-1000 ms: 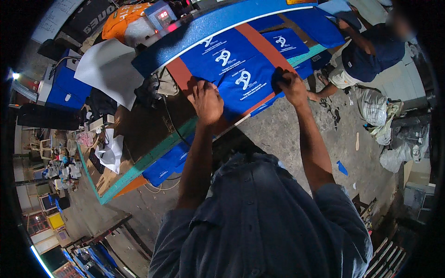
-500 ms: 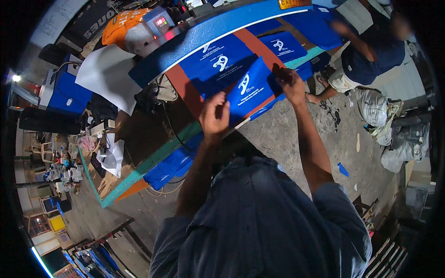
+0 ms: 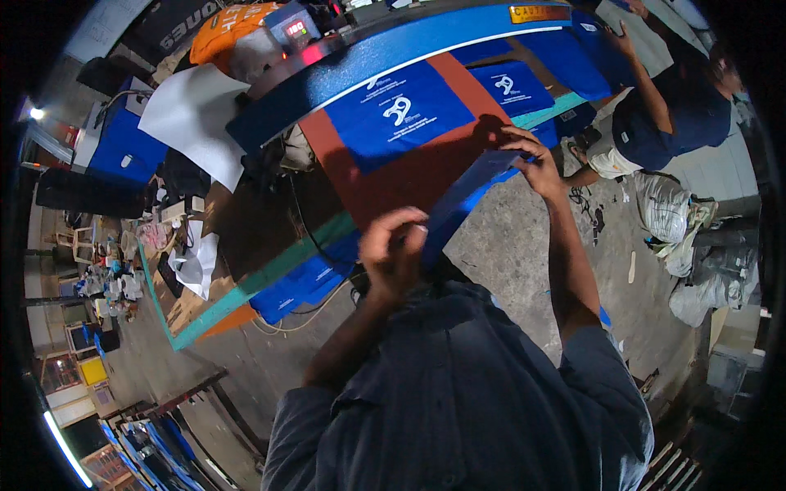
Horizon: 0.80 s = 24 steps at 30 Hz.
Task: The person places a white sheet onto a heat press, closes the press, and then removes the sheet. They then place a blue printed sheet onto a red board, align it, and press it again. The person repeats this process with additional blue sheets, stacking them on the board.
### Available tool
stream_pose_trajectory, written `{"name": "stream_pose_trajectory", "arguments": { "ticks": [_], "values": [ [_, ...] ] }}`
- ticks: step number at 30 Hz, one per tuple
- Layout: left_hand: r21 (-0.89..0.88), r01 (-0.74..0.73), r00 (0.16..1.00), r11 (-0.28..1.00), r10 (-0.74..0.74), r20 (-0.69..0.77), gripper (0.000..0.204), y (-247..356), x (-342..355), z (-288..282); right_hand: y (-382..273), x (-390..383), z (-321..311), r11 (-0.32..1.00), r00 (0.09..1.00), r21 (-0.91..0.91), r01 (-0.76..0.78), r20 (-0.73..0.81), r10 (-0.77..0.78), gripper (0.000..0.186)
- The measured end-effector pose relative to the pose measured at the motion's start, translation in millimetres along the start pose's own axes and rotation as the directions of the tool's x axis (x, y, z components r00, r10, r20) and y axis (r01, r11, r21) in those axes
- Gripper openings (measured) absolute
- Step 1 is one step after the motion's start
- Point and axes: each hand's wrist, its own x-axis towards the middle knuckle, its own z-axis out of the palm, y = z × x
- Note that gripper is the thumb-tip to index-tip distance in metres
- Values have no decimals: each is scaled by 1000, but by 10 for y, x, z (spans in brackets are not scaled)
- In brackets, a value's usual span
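Note:
A blue printed fabric piece (image 3: 467, 196) is lifted off the pad and tilted steeply, so its face shows only as a narrow, greyish-blue strip. My left hand (image 3: 393, 250), slightly blurred, has its fingers curled closed at the piece's near left end. At its far right end, my right hand (image 3: 536, 162) pinches the edge between thumb and fingers. Beyond them, another blue piece with a white curled emblem (image 3: 401, 114) lies flat on the reddish-brown pad (image 3: 385, 186). The long blue upper plate of a press (image 3: 344, 78) overhangs that piece's far edge.
A further printed blue piece (image 3: 512, 86) lies right of the pad. A control box with a lit display (image 3: 292, 31) stands behind the plate. White paper (image 3: 192, 123) and a cable (image 3: 299, 213) are at left. A co-worker (image 3: 671, 110) is at the right, near plastic sacks (image 3: 659, 204).
Both hands have drawn the printed piece off the pad toward me and tipped it up, uncovering more of the reddish-brown surface. The co-worker's arm has moved.

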Motion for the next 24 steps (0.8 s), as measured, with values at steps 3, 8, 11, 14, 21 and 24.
{"name": "stream_pose_trajectory", "arguments": {
  "ticks": [3, 8, 11, 14, 21, 24],
  "values": [
    [-342, 311, 910, 887, -381, -162, 22, 38, 279, -179, -186, -3, 45, 904, 951, 295, -309, 81, 298, 8],
    [-390, 390, 897, 834, -440, -45, 21, -270, 531, -498, -498, -7, 439, 765, 904, 535, -360, -4, 428, 14],
    [-183, 399, 917, 898, -396, 58, 17, -457, 532, -669, -704, -51, 729, 822, 890, 483, -303, -165, 425, 22],
    [-76, 281, 960, 957, -280, 20, 24, -536, 596, -923, -957, -212, 1000, 853, 866, 388, -348, -215, 451, 23],
    [135, 160, 984, 978, -169, 54, 30, -655, 797, -2075, -1544, -517, 2080, 885, 830, 353, -304, -357, 428, 21],
    [104, 176, 981, 979, -183, 61, 30, -781, 774, -2555, -1684, -576, 2631, 868, 803, 394, -302, -386, 455, 25]
  ]
}}
